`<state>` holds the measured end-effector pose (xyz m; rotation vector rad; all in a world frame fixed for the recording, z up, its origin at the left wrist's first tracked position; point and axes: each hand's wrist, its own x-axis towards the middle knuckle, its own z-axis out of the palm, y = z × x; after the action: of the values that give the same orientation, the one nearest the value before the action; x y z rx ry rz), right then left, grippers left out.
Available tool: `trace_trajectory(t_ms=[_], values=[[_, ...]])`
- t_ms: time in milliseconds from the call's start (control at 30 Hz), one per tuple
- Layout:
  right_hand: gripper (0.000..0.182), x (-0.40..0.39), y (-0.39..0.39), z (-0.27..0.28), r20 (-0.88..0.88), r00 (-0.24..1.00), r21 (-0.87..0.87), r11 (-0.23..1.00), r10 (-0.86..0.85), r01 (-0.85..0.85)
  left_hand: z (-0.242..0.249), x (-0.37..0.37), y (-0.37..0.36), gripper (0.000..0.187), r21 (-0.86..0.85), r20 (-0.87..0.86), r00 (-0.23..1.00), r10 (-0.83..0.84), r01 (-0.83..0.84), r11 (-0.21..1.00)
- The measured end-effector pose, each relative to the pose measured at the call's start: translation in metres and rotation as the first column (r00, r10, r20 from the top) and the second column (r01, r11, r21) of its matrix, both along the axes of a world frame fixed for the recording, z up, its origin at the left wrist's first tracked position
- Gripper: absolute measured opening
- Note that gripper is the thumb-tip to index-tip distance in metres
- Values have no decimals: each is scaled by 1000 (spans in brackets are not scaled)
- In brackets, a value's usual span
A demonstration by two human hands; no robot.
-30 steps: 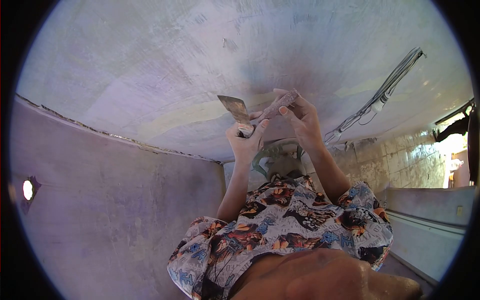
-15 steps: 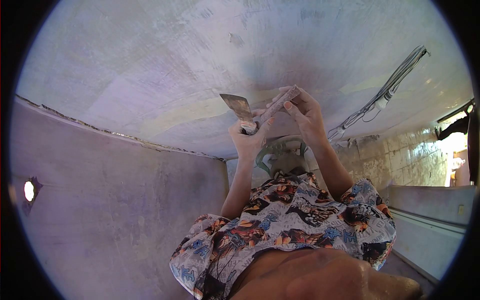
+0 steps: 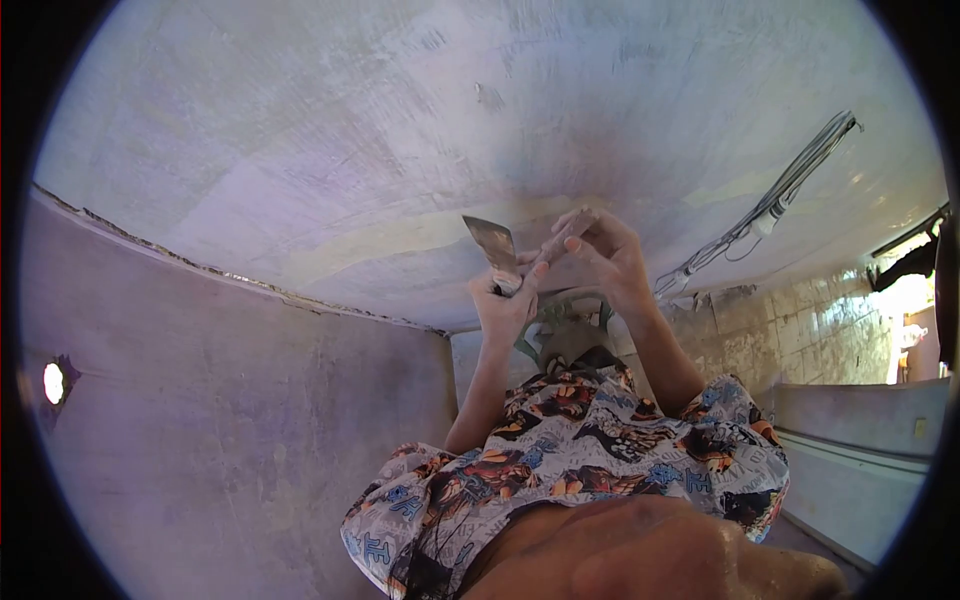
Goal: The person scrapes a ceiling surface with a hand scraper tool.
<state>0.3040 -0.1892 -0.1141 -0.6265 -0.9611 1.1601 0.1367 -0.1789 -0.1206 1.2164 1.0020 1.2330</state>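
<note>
In my left hand (image 3: 506,308) is a putty knife (image 3: 490,243), its worn metal blade pointing up and to the left. The fingers close around its handle, which is mostly hidden. My right hand (image 3: 615,258) grips a dusty, pinkish-grey strip (image 3: 563,240) between thumb and fingers; it could be folded sandpaper, but I cannot make out its kind. The strip slants down toward my left hand, whose thumb and fingertips are at its lower end. Both hands are held up in front of a plastered wall (image 3: 380,130).
A bundle of grey cables (image 3: 800,165) hangs from the wall at right. Below my hands is a green plastic chair (image 3: 600,312). A side wall (image 3: 230,420) meets the plastered wall at a cracked joint. At right are a tiled surface (image 3: 800,325) and a pale panel (image 3: 860,430).
Both hands, with the putty knife and the strip, sit slightly lower in view and closer together. The strip appears shorter, with more of it covered by the right fingers.
</note>
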Motion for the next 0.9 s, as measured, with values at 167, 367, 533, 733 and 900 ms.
trace_trajectory(t_ms=[167,367,533,733,900], values=[[24,-11,1,-33,67,996,-46,997,-54,58,-36,-9,2,18,90,-66,998,-11,17,996],[22,-19,-6,-35,68,996,-83,995,-54,59,-54,-20,2,26,134,-166,986,1,21,991],[25,-23,-1,-34,95,995,-96,995,-23,32,-50,-23,4,24,110,-201,979,-9,32,993],[21,-24,9,-21,61,996,22,998,-63,62,-43,-17,10,24,172,-195,981,-5,39,984],[26,6,38,47,432,712,409,824,-553,392,-14,-25,26,13,186,-119,993,11,12,982]])
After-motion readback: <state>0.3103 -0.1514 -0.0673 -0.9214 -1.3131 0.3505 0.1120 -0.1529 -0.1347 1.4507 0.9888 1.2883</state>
